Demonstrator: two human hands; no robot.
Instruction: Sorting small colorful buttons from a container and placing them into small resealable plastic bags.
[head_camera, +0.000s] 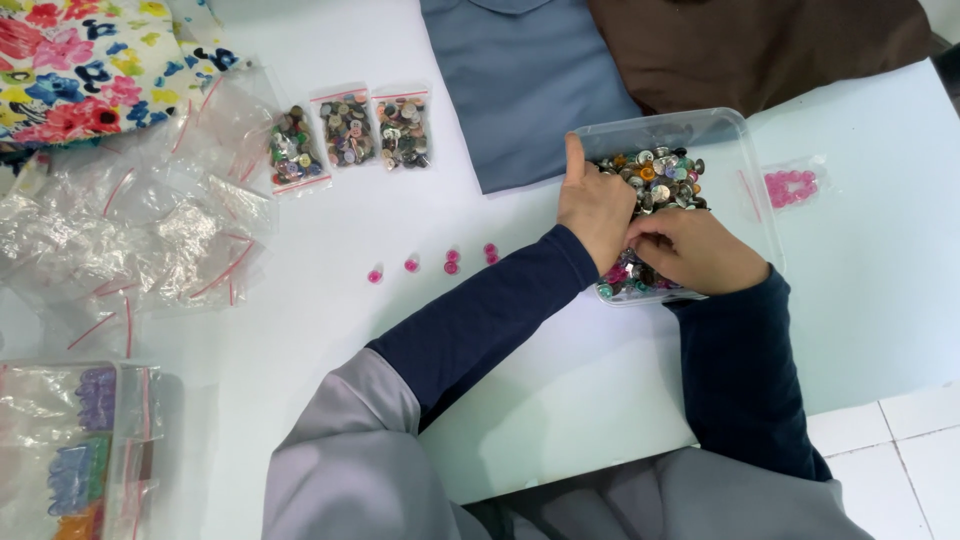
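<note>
Grey cloth sleeves over dark navy cuffs fill the near edge of the white table (330, 250) as a seated person bends both forearms toward a clear plastic tray (735, 150), a shallow, round-cornered rectangle heaped with small mixed buttons (662, 178) in silver, orange, teal and pink. The left hand (592, 205) rests at the tray's left rim, index finger raised along the wall, the other fingers curled down into the heap; whether they pinch a button cannot be told. The right hand (695, 250) lies knuckles-up over the near part of the tray, fingers bent inward and buried among the buttons, its grip likewise hidden. The two hands touch at the fingertips above the pile.

Left of the tray, a loose row of pink buttons (450, 262) sits on the bare tabletop, glossy and round, well apart from one another. Farther back stand three small zip bags (348, 132), clear film with red seal strips, each packed with dull mixed buttons. A crumpled drift of empty clear bags (140, 230) spreads beside them, and a flowered cloth (90, 60) lies at the far corner. Right of the tray, one small bag of pink buttons (790, 186) lies flat. Folded blue fabric (530, 80) and brown fabric (760, 45) lie smooth along the far edge. At the near left, a clear box (75, 450) holds coloured pieces in purple, blue and orange.
</note>
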